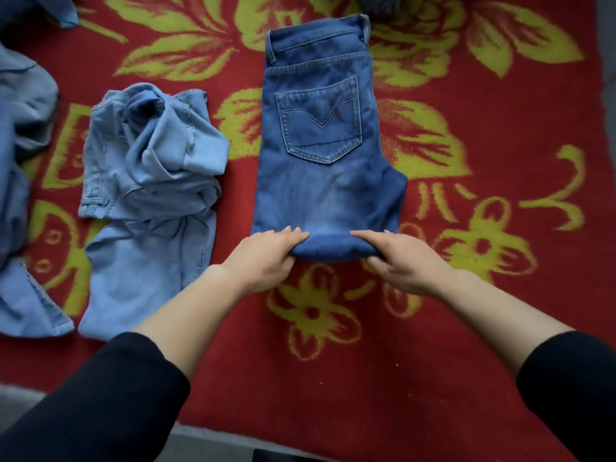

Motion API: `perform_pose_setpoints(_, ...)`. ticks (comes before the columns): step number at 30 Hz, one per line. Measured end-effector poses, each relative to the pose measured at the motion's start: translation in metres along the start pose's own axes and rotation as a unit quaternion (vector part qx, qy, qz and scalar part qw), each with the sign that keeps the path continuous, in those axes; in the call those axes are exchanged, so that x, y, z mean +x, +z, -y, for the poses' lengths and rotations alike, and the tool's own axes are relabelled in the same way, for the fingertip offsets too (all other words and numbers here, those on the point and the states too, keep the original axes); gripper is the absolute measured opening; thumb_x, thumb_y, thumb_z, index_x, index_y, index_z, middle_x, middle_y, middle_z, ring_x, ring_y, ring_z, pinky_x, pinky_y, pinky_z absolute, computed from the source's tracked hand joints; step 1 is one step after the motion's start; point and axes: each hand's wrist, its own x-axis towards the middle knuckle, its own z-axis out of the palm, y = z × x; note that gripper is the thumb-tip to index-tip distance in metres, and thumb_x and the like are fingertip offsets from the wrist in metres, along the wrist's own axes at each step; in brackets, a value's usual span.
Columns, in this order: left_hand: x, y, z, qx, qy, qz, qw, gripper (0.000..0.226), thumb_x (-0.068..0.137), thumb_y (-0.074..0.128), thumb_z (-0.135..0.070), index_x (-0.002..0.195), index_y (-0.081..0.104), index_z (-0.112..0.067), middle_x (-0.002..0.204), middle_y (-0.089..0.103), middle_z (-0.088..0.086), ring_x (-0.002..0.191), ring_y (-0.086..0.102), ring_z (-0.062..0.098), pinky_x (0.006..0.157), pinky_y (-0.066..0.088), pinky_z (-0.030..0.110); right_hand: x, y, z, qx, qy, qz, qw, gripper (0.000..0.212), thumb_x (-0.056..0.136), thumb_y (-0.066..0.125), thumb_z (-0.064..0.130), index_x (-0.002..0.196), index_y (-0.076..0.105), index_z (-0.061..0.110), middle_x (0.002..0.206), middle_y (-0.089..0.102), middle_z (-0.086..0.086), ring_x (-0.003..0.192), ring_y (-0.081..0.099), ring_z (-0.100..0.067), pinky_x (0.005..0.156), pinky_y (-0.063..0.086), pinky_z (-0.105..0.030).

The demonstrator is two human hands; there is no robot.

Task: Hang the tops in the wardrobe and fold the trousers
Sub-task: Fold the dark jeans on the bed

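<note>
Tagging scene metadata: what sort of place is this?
Likely a home bedroom: red flowered blanket over what looks like a bed; left hand and right hand grip half-folded dark jeans; crumpled light jeans beside them.

Forearms stretched forward, black sleeves (110,395) pushed up; left hand (266,258) and right hand (405,261) side by side, each pinching the near fold of the jeans (326,195)

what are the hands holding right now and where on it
Both grip the dark blue denim jeans by the near folded edge: left hand at its left corner, right hand at its right corner.
</note>
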Motion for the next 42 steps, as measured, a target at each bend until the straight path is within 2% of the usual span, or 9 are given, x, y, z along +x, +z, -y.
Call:
perform_pose_setpoints(2,-0.009,-0.013,-0.005,-0.04,-0.003,0.01,0.999,0.045,0.079,0.039,-0.019,0.117,0.062,-0.03,0.114,0.068,0.004,0.109,0.059,0.026,0.086,0.047,0.035,-0.007,-0.014,0.009,0.033,0.015,0.003,0.999,0.032,0.087,0.051,0.021,0.117,0.061,0.024,0.108,0.07,-0.003,0.101,0.063,-0.023,0.083,0.046,-0.033)
perform_pose_setpoints(5,-0.03,-0.024,-0.016,-0.116,-0.018,0.093,0.989,0.008,0.068,0.048,-0.019,0.065,0.055,-0.017,0.057,0.056,-0.002,0.06,0.054,0.021,0.054,0.038,0.029,-0.024,-0.027,0.016,0.101,0.045,0.074,0.991,0.01,0.078,0.057,0.016,0.081,0.064,0.01,0.069,0.064,-0.009,0.06,0.057,-0.014,0.057,0.043,-0.029)
perform_pose_setpoints(9,-0.073,-0.017,-0.036,-0.244,-0.051,0.201,0.947,0.013,0.054,0.054,-0.029,0.049,0.05,-0.017,0.049,0.04,-0.008,0.049,0.036,0.009,0.051,0.029,0.028,-0.065,-0.026,0.023,0.22,0.124,0.191,0.949,0.008,0.069,0.072,0.016,0.073,0.07,0.009,0.058,0.058,0.003,0.048,0.053,-0.002,0.051,0.043,-0.023)
perform_pose_setpoints(16,-0.11,0.0,-0.055,-0.383,-0.124,0.316,0.859,0.008,0.05,0.059,-0.018,0.043,0.054,-0.017,0.047,0.051,-0.004,0.045,0.044,0.01,0.045,0.032,0.022,-0.097,-0.013,0.032,0.33,0.235,0.354,0.843,0.028,0.05,0.068,0.012,0.077,0.069,0.009,0.073,0.07,-0.008,0.066,0.066,-0.021,0.052,0.047,-0.02)
perform_pose_setpoints(25,-0.077,-0.048,-0.02,-0.33,-0.086,0.071,0.937,0.034,0.056,0.065,-0.041,0.067,0.065,-0.009,0.062,0.055,-0.004,0.063,0.05,0.01,0.06,0.04,0.031,-0.059,-0.053,0.029,0.392,0.202,0.109,0.891,0.01,0.062,0.068,0.015,0.07,0.061,0.017,0.065,0.06,0.002,0.06,0.055,-0.01,0.052,0.036,-0.023)
perform_pose_setpoints(28,-0.058,-0.059,-0.014,-0.243,-0.078,-0.048,0.966,0.017,0.072,0.067,-0.033,0.08,0.068,-0.018,0.073,0.067,-0.003,0.073,0.061,0.015,0.069,0.049,0.036,-0.041,-0.069,0.026,0.391,0.182,-0.006,0.902,0.012,0.066,0.074,0.013,0.074,0.066,0.016,0.07,0.063,0.001,0.065,0.057,-0.012,0.054,0.04,-0.022)
perform_pose_setpoints(34,-0.004,-0.047,-0.009,-0.139,-0.106,-0.234,0.956,0.015,0.089,0.056,-0.025,0.103,0.058,-0.019,0.096,0.058,0.005,0.096,0.053,0.029,0.078,0.044,0.041,0.007,-0.078,0.024,0.338,0.158,-0.161,0.914,0.009,0.073,0.069,0.016,0.077,0.066,0.024,0.075,0.066,0.005,0.073,0.062,-0.014,0.062,0.051,-0.029)
perform_pose_setpoints(38,0.026,-0.032,-0.006,-0.128,-0.163,-0.252,0.945,0.021,0.095,0.048,-0.026,0.113,0.053,-0.016,0.104,0.052,0.008,0.102,0.044,0.028,0.071,0.032,0.033,0.028,-0.058,0.021,0.207,0.136,-0.238,0.939,0.032,0.082,0.065,0.025,0.114,0.064,0.024,0.113,0.065,0.007,0.108,0.057,-0.015,0.088,0.044,-0.029)
perform_pose_setpoints(42,0.051,-0.024,0.001,-0.122,-0.169,-0.259,0.943,0.023,0.096,0.047,-0.029,0.115,0.054,-0.018,0.107,0.051,0.007,0.104,0.04,0.028,0.079,0.04,0.042,0.029,-0.034,0.016,-0.002,0.039,-0.219,0.975,0.056,0.084,0.057,0.043,0.138,0.048,0.029,0.153,0.032,0.006,0.144,0.019,-0.015,0.109,0.013,-0.038)
